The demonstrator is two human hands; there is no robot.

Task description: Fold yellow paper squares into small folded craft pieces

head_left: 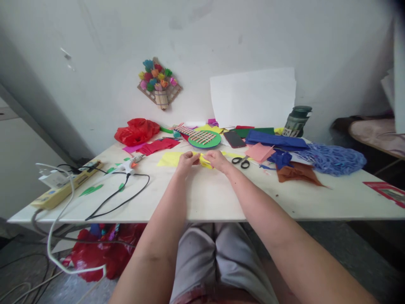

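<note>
Between my two hands is a small piece of yellow crepe paper (206, 161), pinched from both sides. My left hand (189, 161) has thumb and fingers closed on its left end. Fingers of my right hand (217, 160) are closed on its right end. A larger yellow sheet (170, 159) lies flat on the table just left of and behind my hands. To the right of my right hand rest black-handled scissors (242, 161). Behind the hands sits a green disc with a woven stick lattice (204, 138).
A glue gun (129, 165) with a looping black cord and a power strip (65, 185) lie at the left. Red paper (160, 146), a phone (234, 139), blue paper (275, 140), brown paper (297, 173), blue shredded strands (337, 158) and a bottle (296, 121) spread along the back and right.
</note>
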